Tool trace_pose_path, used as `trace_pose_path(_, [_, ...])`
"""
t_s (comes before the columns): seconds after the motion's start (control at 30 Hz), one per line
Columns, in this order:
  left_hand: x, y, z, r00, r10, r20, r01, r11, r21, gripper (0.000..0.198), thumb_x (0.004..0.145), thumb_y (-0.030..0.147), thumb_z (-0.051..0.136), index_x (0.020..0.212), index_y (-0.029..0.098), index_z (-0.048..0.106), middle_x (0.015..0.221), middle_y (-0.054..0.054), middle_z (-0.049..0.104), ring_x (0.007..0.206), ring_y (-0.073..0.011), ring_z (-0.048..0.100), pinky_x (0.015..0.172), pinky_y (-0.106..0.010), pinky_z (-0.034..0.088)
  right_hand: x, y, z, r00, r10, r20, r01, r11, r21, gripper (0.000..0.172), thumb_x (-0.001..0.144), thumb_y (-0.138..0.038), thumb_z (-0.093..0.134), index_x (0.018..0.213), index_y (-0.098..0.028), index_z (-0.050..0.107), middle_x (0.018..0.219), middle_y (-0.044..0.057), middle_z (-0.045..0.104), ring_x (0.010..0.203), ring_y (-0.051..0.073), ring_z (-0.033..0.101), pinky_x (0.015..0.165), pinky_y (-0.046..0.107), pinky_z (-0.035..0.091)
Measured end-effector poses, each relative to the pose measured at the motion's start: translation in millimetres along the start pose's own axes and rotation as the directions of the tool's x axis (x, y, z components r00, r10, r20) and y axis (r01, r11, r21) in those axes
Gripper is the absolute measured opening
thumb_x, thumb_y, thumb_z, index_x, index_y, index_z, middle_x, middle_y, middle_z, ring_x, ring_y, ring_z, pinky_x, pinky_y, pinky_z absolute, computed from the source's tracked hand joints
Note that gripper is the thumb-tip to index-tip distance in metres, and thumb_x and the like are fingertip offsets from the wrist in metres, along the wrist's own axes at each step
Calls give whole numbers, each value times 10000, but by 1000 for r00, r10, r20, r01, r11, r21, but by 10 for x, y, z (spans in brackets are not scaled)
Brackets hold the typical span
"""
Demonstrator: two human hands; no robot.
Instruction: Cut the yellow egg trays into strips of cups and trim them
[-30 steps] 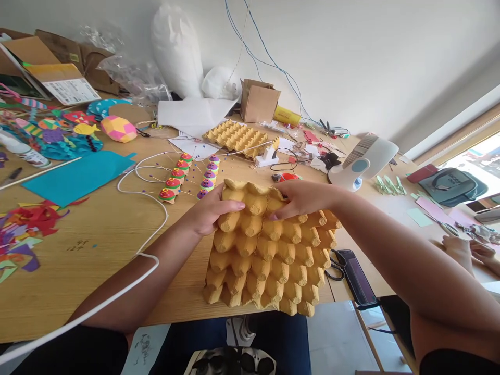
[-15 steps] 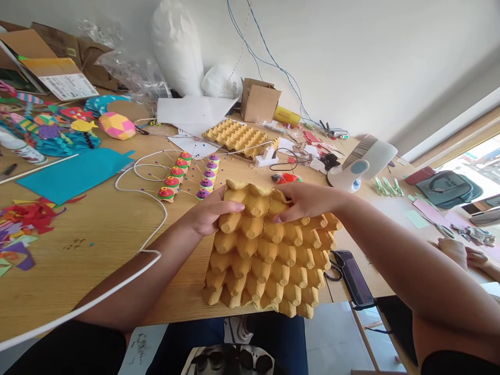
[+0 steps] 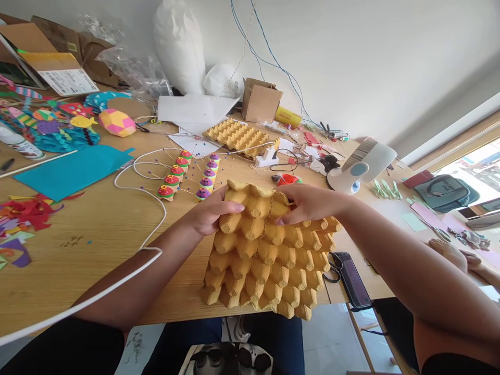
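Yellow moulded-pulp egg tray [image 3: 265, 250], its rows of blunt cones turned toward the wearer, stands tilted at the near edge of the pale wood-grain table [image 3: 97, 219]; whether its lower edge rests on the wood is hard to tell. It should be light and fairly stiff across the ridges, yet brittle if bent: a dark seam, perhaps a tear, seems to run down from the top rim between the two hands. The rough, matt pulp should not slip. The best hold is likely the rim, thumb in a valley between cones, with pressure kept gentle so that the pulp does not crush.

Both hands are closed on the top part. The left hand [image 3: 209, 213] pinches the left corner, its thumb flat on the near face. The right hand [image 3: 308, 203] reaches over the rim, its thumb pressed among the upper cones; the fingers behind are hidden.

Just beyond the tray's right side lie black-handled scissors [image 3: 332, 273] and a dark, flat phone [image 3: 353, 281]. Farther off are a red-and-green painted cup strip [image 3: 172, 179], a purple-and-yellow one [image 3: 207, 179] and, behind them, a second yellow pulp tray [image 3: 238, 136].
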State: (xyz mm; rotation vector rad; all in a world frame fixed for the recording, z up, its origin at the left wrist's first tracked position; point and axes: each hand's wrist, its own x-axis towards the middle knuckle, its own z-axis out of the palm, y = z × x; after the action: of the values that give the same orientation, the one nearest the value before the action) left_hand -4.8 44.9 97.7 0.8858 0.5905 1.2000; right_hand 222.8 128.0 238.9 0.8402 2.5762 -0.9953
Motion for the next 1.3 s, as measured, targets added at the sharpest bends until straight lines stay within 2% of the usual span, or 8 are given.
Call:
trace_pose_path(0.33, [8,-13,-30,1000,-21,5,21,1000,-8,749,709,283,836,1427,242,631,1063,-90,813,1092,-373,761,844,-424,658,-33,-14,4,1000,3,-21,-4,1000,-24,399,786,-514,768,987,-221,586,896,-3,665,821,194,603,726,285,424])
trace_pose_path(0.5, [10,-22,-25,1000,-23,10,24,1000,-20,734,719,275,830,1421,215,626,1070,-97,810,1048,-357,772,791,-391,658,-36,-19,2,1000,8,-29,-9,999,-49,408,799,-534,758,990,-220,583,850,-13,639,794,187,581,715,287,409])
trace_pose_path(0.6, [2,3,12,1000,-4,-16,5,1000,1,730,709,269,838,1409,223,633,1069,-87,810,1074,-352,766,820,-389,650,-42,-39,-11,1000,25,-11,-26,998,-61,425,817,-569,734,998,-218,578,892,2,630,808,190,568,711,294,405])
trace_pose_path(0.7, [-7,30,45,999,11,-35,-10,1000,27,694,695,263,843,1363,226,659,1072,-78,810,1132,-359,746,872,-399,639,-45,-43,-8,998,56,-5,-56,998,-4,344,893,-564,624,917,-229,552,842,-14,558,759,171,513,677,295,391])
trace_pose_path(0.8, [-12,37,54,999,7,-40,-6,1000,22,651,697,254,837,1327,226,675,1052,-74,812,1144,-366,740,880,-406,636,-49,-30,15,995,82,-58,-80,996,35,285,929,-488,553,810,-239,484,774,-37,444,701,149,441,642,294,362])
trace_pose_path(0.93, [-13,27,46,1000,-7,-22,7,1000,-13,658,686,258,840,1321,216,671,1004,-71,812,1073,-347,763,842,-388,643,-66,-2,31,998,49,-51,-45,997,68,227,938,-418,552,823,-237,477,799,-35,444,724,146,445,657,296,380])
trace_pose_path(1.13, [-11,9,19,1000,-26,-15,26,999,-34,701,671,261,854,1331,175,637,946,-64,808,891,-260,792,730,-290,638,-87,76,19,1000,-9,-16,10,995,101,245,979,-429,537,841,-238,468,761,-50,383,658,126,378,593,287,339])
trace_pose_path(1.3, [2,-19,-18,999,-20,27,22,998,-65,734,674,271,858,1365,181,628,953,-77,813,840,-253,794,679,-268,627,-98,72,16,999,-51,-17,53,995,87,275,1000,-452,531,845,-235,465,762,-50,384,657,119,378,592,280,334])
